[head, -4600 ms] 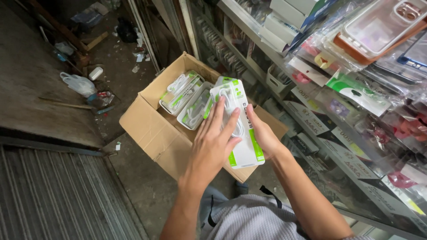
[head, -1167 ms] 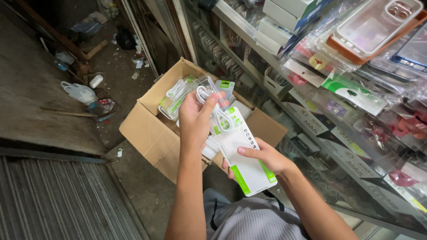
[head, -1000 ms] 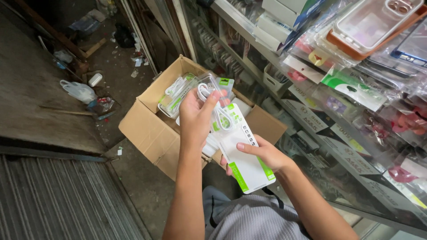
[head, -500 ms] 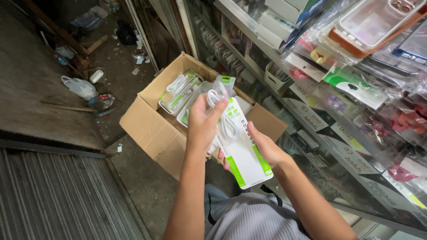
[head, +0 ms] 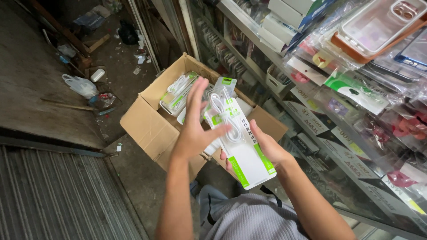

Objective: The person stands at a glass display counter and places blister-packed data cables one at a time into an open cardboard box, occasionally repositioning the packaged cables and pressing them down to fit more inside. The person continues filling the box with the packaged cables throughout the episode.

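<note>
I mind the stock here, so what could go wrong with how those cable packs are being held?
The right hand alone cups the stack of cable packs; the left hand lies open beside it, so the top pack might slide off. A slipped pack could miss the cardboard box and land on the littered floor.

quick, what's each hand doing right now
Left hand: open, fingers spread, thumb touching the cable packs.
Right hand: closed on the cable packs from beneath.
</note>
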